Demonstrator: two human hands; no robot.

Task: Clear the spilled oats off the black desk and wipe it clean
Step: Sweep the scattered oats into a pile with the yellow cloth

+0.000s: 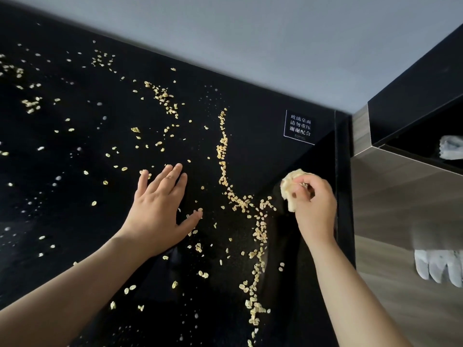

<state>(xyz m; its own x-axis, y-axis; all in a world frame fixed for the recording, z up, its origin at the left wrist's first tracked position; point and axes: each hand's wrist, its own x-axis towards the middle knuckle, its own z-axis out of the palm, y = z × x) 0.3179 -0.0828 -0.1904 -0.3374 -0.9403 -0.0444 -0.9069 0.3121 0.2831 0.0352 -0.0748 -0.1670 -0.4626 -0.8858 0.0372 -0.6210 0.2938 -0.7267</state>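
Observation:
The black glossy desk (75,171) is strewn with pale oats. A dense curved line of oats (223,149) runs from the desk's middle down past a heap (241,202) to the near edge, and loose flakes lie scattered to the left. My left hand (160,209) lies flat on the desk with fingers spread, touching a few flakes. My right hand (314,209) grips a crumpled yellowish cloth (290,186) near the desk's right edge, just right of the oat line.
A small sign with white writing (299,127) is stuck near the desk's far right corner. A grey wall runs behind. To the right stands a wood-toned cabinet (390,196) with a black shelf (413,96) and white items (438,266).

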